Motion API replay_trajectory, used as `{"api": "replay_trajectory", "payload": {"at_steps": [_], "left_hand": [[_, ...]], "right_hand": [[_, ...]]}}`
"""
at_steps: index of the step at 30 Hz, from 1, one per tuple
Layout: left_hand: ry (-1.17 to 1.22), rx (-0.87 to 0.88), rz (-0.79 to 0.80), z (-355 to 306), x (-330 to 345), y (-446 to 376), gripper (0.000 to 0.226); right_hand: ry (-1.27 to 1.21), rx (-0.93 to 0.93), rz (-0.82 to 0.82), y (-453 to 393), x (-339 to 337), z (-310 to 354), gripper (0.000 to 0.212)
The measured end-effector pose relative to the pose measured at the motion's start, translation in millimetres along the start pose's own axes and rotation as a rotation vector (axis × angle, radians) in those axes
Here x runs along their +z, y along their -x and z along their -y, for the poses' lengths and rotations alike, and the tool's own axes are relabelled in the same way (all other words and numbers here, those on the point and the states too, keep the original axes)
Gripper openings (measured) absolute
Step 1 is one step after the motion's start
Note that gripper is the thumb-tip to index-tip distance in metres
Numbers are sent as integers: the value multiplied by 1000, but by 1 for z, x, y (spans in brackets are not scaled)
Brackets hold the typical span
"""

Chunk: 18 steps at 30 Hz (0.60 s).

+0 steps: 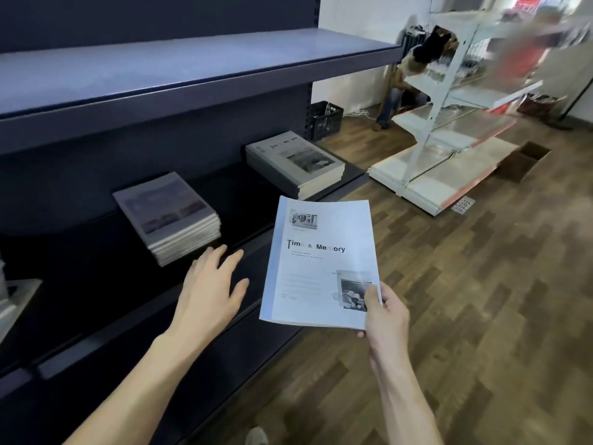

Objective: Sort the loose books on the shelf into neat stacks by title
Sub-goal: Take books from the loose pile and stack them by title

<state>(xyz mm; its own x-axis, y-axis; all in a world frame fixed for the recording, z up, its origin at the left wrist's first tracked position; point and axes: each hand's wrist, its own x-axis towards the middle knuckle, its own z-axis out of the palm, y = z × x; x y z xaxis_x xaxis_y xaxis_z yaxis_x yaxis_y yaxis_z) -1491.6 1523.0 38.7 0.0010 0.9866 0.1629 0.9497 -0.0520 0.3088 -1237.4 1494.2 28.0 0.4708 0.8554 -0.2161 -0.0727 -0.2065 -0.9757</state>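
A "Time & Memory" book [321, 261] is held face up in front of the dark shelf [244, 252], pinched at its lower right corner by the right hand [385, 313], with the thumb laid on the cover and the other fingers curled underneath. The left hand [208, 290] is kept empty, its fingers spread and relaxed, hovering above the shelf's front edge just beside the nearer stack [170, 216].

2 stacks are seen on this shelf. The farther stack [295, 163], to the right, carries a cover whose blurred title appears to match the held book; the nearer stack shows a darker, photograph-filled cover and is judged to be another title. At the far left edge a further pile [12, 293] is only partly seen and cannot be identified.

The step in hand is judged to be the placing of the held book on the farther stack. It would be done well if the title were checked against the top cover first, the book carried over flat, and the spine turned the same way as those beneath. A corner grip lets a thin book sag, so support from the free left hand under the opposite edge is advised. The book should be lowered squarely, then the edges tapped flush on 2 sides, so that nothing overhangs the shelf's front.
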Motion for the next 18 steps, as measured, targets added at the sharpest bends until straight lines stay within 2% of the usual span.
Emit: {"api": "replay_trajectory", "payload": {"at_steps": [9, 18], "left_hand": [[53, 29, 36, -38, 36, -75, 56], [148, -34, 85, -52, 63, -164, 55]], "right_hand": [[19, 25, -7, -64, -11, 15, 26], [123, 5, 43, -157, 17, 44, 26]]}}
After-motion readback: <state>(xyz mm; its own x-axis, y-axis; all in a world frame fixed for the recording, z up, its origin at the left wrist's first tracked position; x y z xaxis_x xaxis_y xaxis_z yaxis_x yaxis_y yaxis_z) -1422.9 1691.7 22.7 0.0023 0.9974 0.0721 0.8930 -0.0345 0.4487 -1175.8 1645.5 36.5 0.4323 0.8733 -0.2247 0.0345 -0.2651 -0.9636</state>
